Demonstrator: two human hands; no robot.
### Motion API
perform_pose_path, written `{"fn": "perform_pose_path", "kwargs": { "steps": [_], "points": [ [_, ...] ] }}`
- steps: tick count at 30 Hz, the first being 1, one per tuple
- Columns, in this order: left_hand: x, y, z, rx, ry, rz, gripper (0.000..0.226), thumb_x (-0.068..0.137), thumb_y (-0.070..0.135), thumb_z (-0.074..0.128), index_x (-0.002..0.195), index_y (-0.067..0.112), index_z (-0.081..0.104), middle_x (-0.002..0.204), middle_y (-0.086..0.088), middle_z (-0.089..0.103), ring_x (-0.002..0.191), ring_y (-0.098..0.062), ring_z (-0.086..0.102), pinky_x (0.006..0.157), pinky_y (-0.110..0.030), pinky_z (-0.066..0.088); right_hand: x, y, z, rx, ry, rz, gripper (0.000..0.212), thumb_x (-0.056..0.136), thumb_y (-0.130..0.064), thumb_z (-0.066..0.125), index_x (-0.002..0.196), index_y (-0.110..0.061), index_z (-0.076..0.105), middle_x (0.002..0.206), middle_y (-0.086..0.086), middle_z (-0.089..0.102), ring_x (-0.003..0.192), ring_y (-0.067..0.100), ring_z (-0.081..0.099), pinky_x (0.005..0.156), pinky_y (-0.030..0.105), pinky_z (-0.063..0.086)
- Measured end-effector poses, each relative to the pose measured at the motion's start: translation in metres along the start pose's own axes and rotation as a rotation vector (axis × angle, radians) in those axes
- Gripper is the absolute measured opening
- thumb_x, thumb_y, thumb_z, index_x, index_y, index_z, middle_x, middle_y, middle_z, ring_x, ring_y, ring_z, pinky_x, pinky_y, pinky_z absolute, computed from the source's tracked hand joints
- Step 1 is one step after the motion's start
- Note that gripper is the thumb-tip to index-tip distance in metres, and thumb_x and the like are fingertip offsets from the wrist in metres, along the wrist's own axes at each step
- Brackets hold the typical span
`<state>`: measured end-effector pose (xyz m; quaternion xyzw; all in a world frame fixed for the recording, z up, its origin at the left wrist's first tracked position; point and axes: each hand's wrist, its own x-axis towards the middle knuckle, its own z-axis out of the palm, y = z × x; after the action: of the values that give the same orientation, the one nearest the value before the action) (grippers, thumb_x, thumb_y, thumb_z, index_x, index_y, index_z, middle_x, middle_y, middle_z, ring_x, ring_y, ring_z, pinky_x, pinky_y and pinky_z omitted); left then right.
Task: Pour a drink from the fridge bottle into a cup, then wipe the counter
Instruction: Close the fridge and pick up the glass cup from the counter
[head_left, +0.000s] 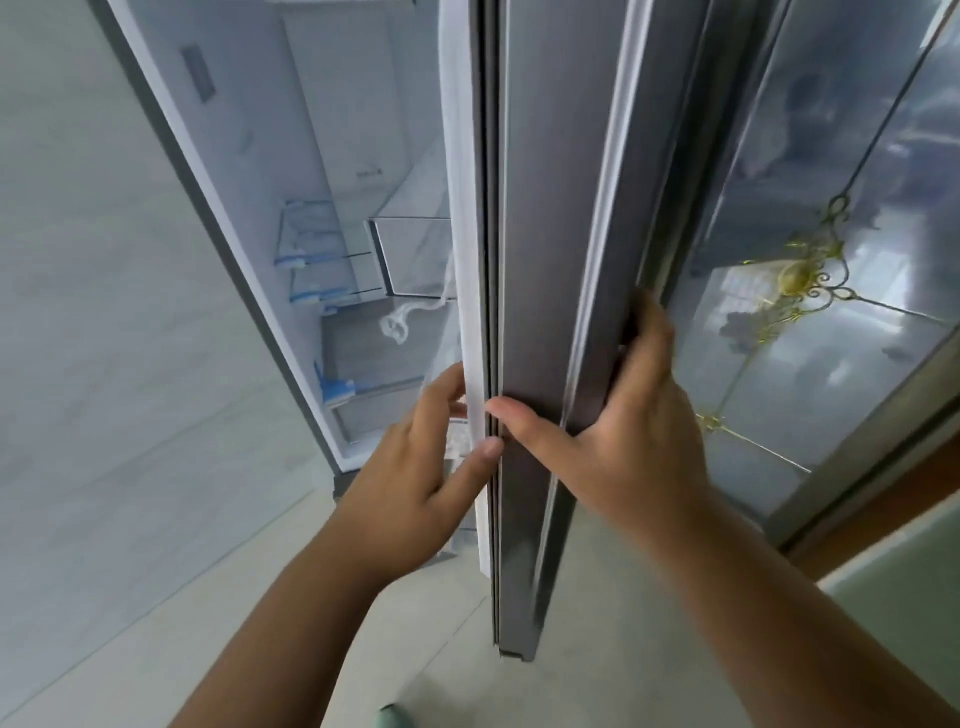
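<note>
At the bottom edge a pale green toe of footwear (390, 717) is showing on the light tiled floor (130, 597). Above it both forearms are reaching up to the fridge door (540, 260), which is standing edge-on in the middle of the view. The left hand (415, 478) is holding the door's white gasket edge: its thumb is pressing on the near face, while its fingers (441, 395) are curling round the far side. The right hand (631, 415) is gripping the door's other edge, its thumb lying flat across the grey face and its fingers (647, 322) wrapping round out of sight. Left of the door, the fridge interior (270, 156) is standing open, showing clear shelves with blue tape (337, 389) and a clear drawer (415, 254). I cannot tell where the bottle is; none is showing. To the right, a glass panel (831, 208) with gold ornament (800, 275) is reflecting the room.
</note>
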<state>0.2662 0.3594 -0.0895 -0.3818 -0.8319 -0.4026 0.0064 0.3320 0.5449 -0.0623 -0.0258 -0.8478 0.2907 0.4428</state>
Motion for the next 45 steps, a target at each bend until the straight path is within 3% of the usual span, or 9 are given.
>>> {"fn": "perform_pose_path", "kwargs": {
  "steps": [3,6,9,13,19,26,29,40,45],
  "points": [
    [-0.010,-0.017,-0.003,0.066,0.120,0.000,0.088,0.095,0.065,0.057,0.163,0.026,0.018,0.155,0.014,0.039,0.141,-0.007,0.043,0.113,-0.035,0.045,0.005,-0.009,0.020,0.038,-0.089,-0.038,0.111,0.083,-0.076,0.061,0.161,-0.007,0.021,0.145,0.011,0.050,0.121,0.019,0.062,0.094,0.012,0.050],
    [-0.014,-0.032,-0.011,0.145,0.301,0.045,0.087,0.092,0.051,0.070,0.157,0.010,0.031,0.148,-0.001,0.040,0.131,-0.019,0.049,0.106,-0.035,0.050,0.011,-0.021,0.037,0.066,-0.179,-0.056,0.111,0.085,-0.072,0.064,0.165,-0.013,0.013,0.144,0.010,0.048,0.119,0.021,0.065,0.087,0.037,0.064],
    [-0.021,-0.042,-0.029,0.128,0.422,0.035,0.072,0.087,0.041,0.074,0.146,0.019,0.039,0.127,0.004,0.048,0.107,-0.016,0.059,0.089,-0.023,0.052,0.015,-0.036,0.058,0.097,-0.207,-0.096,0.111,0.085,-0.065,0.070,0.164,-0.014,0.011,0.147,0.011,0.046,0.122,0.020,0.061,0.091,0.032,0.061],
    [-0.028,-0.056,-0.053,0.058,0.473,-0.080,0.060,0.086,0.021,0.078,0.130,0.028,0.039,0.107,0.005,0.055,0.091,-0.013,0.065,0.073,-0.025,0.058,0.024,-0.056,0.091,0.103,-0.240,-0.120,0.109,0.081,-0.072,0.063,0.161,-0.025,0.007,0.141,0.015,0.048,0.110,0.028,0.066,0.081,0.043,0.065],
    [-0.022,-0.101,-0.087,0.220,0.415,-0.184,0.058,0.084,0.057,0.077,0.122,0.026,0.045,0.123,0.013,0.038,0.094,-0.005,0.061,0.080,-0.010,0.054,0.047,-0.066,0.140,0.070,-0.350,-0.181,0.103,0.091,-0.070,0.051,0.166,-0.019,0.002,0.130,0.005,0.050,0.101,0.010,0.058,0.073,0.035,0.064],
    [0.012,-0.156,-0.142,0.285,0.395,-0.316,0.031,0.101,0.045,0.061,0.121,0.022,0.053,0.115,0.007,0.057,0.095,-0.013,0.067,0.085,-0.035,0.061,0.087,-0.074,0.193,-0.116,-0.268,-0.229,0.049,0.098,-0.037,0.061,0.146,-0.027,0.057,0.161,-0.009,0.038,0.135,0.013,0.053,0.078,0.027,0.058],
    [0.033,-0.190,-0.170,0.280,0.372,-0.343,0.029,0.102,0.041,0.061,0.122,0.020,0.054,0.114,0.002,0.062,0.094,-0.017,0.066,0.082,-0.033,0.056,0.101,-0.080,0.222,-0.229,-0.319,-0.195,0.056,0.098,-0.037,0.058,0.153,-0.031,0.049,0.170,-0.016,0.024,0.144,0.012,0.046,0.078,0.024,0.048],
    [0.101,-0.280,-0.226,0.269,0.291,-0.277,0.024,0.102,0.031,0.061,0.117,0.015,0.052,0.114,-0.005,0.060,0.093,-0.029,0.066,0.076,-0.038,0.050,0.125,-0.091,0.309,-0.371,-0.450,-0.052,0.060,0.100,-0.038,0.056,0.158,-0.027,0.042,0.174,-0.017,-0.004,0.148,0.013,0.042,0.085,0.036,0.059],
    [0.128,-0.305,-0.243,0.269,0.243,-0.256,0.023,0.103,0.029,0.059,0.118,0.013,0.052,0.114,-0.007,0.059,0.094,-0.031,0.065,0.077,-0.037,0.046,0.135,-0.094,0.336,-0.440,-0.543,0.049,0.067,0.101,-0.040,0.054,0.162,-0.029,0.031,0.173,-0.017,-0.010,0.139,0.015,0.052,0.074,0.028,0.045]
  ]
}}
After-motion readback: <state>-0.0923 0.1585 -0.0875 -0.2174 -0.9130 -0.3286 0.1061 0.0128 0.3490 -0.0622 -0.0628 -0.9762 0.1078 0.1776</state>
